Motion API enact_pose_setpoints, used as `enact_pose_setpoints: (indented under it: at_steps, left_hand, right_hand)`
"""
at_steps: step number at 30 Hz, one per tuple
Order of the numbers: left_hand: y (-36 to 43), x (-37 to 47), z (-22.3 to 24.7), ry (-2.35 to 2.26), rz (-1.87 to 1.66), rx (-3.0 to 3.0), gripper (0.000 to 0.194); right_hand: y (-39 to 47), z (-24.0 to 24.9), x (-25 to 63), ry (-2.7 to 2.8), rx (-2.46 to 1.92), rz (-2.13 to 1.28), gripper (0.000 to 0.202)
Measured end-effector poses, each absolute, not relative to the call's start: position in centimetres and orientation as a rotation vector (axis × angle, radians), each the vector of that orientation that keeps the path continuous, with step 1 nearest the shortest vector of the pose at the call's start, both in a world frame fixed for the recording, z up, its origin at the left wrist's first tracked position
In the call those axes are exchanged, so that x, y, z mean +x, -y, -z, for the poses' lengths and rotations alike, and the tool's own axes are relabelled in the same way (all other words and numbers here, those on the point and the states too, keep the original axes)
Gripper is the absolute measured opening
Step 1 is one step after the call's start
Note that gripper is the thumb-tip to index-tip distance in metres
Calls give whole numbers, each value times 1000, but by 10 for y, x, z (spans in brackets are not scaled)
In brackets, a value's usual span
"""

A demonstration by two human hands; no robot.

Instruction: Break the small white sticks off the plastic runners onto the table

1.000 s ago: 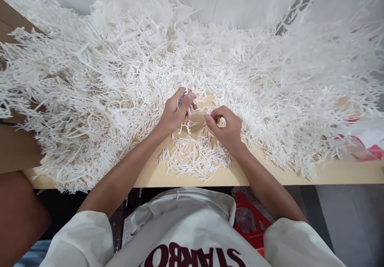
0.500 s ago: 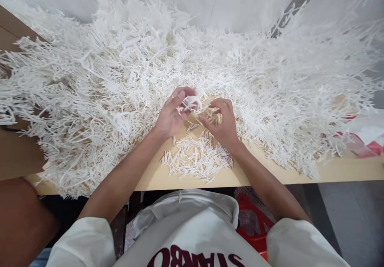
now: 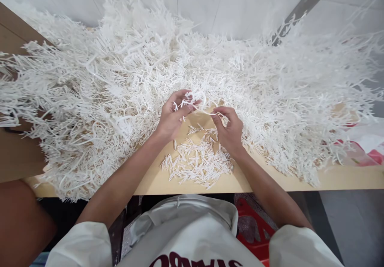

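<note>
My left hand [image 3: 175, 113] is closed around a white branched plastic strand [image 3: 201, 97], with thin curled offshoots poking out between the fingers. The thumb and forefinger of my right hand [image 3: 226, 127] pinch the strand's right end, so it stretches between both hands. Below them, a small heap of short white plastic sticks [image 3: 199, 159] lies on the tan tabletop [image 3: 150, 181]. A large tangled pile of similar white branched strands [image 3: 120, 71] surrounds my hands on the left, far and right sides.
A cardboard box [image 3: 21, 151] stands at the left, partly covered by the pile. Pink-and-clear plastic packaging [image 3: 363, 147] lies at the right. Beyond the pile is a pale tiled wall [image 3: 240, 7] with a grey post [image 3: 306, 3]. A red plastic stool [image 3: 255, 227] shows under the table edge.
My right hand has moved slightly right and down, drawing the strand's end away from my left hand. My left thumb has closed down over the strand.
</note>
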State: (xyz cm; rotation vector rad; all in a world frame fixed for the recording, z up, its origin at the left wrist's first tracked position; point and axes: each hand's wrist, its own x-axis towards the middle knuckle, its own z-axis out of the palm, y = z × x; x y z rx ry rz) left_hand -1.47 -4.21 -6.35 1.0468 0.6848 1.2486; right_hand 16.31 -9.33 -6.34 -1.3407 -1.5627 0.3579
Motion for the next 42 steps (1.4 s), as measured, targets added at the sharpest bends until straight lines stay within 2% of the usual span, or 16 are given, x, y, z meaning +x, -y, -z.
enact_pose_setpoints:
  at_steps: [2,5,11,15,20,27,31,33,38,42]
  left_hand:
    - [41,-13,67,-807,-1267,1102,34]
    - [41,-13,69,-1010,-1299,1242,35]
    - [49,-15,63,-1217,-1299,1581,30]
    - [49,-17,64,-1252,-1280,1805,21]
    - [43,-19,71,-1244,-1308,1853,23]
    - [40,-19,77,-1180,-1427,1930,8]
    - [36,-19,82,-1109,-1450,1732,4]
    - [37,-19,82,-1091,-1414,1572,7]
    - [43,-16,74,-964,-1317,1313,32]
    - [45,-15,69,-980,-1356,1253,34]
  right_hand:
    - [94,60,165,1538,-1342,-272,10]
    - [96,58,166,1506,-1309,-259,14]
    - [98,57,164,1354,-1142,-498,16]
    - [96,54,161,1236,-1146,-634,12]
    - [93,53,160,1180,-1204,-713,28]
    - [90,56,162,1134,-1269,-660,15]
    - [90,59,165,1209,-1219,-602,13]
    - [90,60,167,1265,-1220,-569,15]
    - [87,64,173,1349,-1320,-392,16]
    - [87,63,179,1390,-1329,-333,21]
